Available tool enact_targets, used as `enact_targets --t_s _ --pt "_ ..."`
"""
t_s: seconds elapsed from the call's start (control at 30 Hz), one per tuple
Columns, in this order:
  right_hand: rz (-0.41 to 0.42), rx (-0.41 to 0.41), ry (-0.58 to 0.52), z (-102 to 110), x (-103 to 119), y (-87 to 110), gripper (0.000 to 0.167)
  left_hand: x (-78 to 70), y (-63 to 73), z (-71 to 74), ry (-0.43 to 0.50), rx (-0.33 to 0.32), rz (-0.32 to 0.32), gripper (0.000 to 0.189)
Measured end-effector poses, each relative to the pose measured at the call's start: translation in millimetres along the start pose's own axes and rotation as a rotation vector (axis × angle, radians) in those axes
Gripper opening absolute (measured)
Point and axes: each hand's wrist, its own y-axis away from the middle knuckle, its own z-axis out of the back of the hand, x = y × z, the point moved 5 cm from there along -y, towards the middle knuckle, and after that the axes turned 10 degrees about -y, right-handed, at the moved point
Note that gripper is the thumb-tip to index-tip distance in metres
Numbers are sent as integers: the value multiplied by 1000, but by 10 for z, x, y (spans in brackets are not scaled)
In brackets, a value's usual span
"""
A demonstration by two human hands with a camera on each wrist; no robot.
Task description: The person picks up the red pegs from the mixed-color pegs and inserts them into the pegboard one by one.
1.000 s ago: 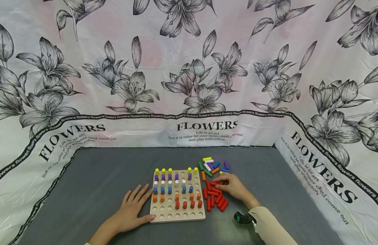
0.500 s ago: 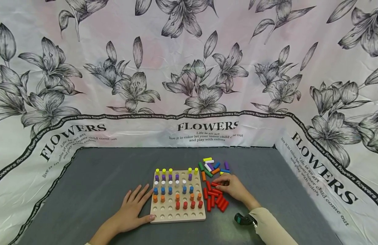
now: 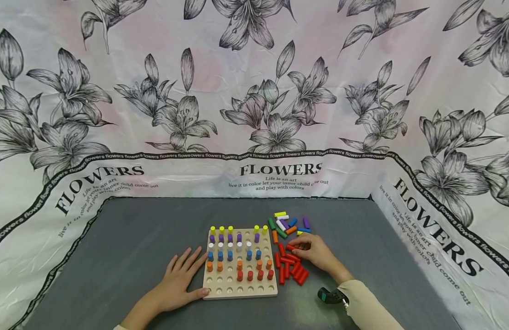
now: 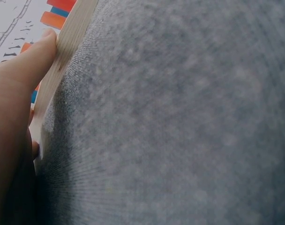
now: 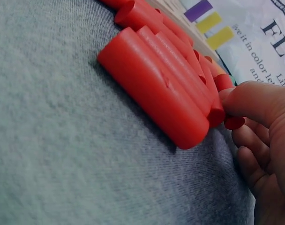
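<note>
A wooden pegboard [image 3: 240, 295] lies on the table, with rows of yellow, purple, white, blue, orange and red pegs upright in part of its holes. My left hand [image 3: 176, 285] lies with straight, spread fingers along the board's left side. Its thumb [image 4: 41, 49] touches the near left corner of the board. Right of the board, my right hand [image 3: 318, 253] pinches a red peg [image 5: 224, 82] between thumb and fingers, low over the loose red pegs [image 3: 302, 277]. In the right wrist view, several loose red pegs [image 5: 152, 84] lie side by side on the cloth.
Behind the right hand lie loose pegs in other colours, among them a green peg [image 3: 272, 223], an orange peg [image 3: 275, 237] and a purple peg [image 3: 306, 222]. A dark wrist device [image 3: 332, 296] sits by the right sleeve. Flower-printed cloth [image 3: 275, 137] encloses the grey table [image 3: 147, 229].
</note>
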Motion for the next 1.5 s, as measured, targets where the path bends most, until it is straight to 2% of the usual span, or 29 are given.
enact_targets --t_s 0.33,0.6,0.93,1.17,1.33,1.5 --pt "18 -10 -6 -2 119 21 20 -13 -14 16 9 -22 -8 87" --pt "52 -17 -24 -78 271 27 20 -3 -2 12 15 -7 -2 87" --pt "122 17 -57 -186 507 72 19 -27 5 29 9 -7 -1 87" --pt "106 31 -71 -244 593 81 21 -30 3 38 5 -16 -7 86" --pt "119 49 -95 -293 664 85 21 -31 9 34 9 -4 -3 86" --pt "140 55 -66 -341 753 86 18 -23 7 28 6 -1 0 86"
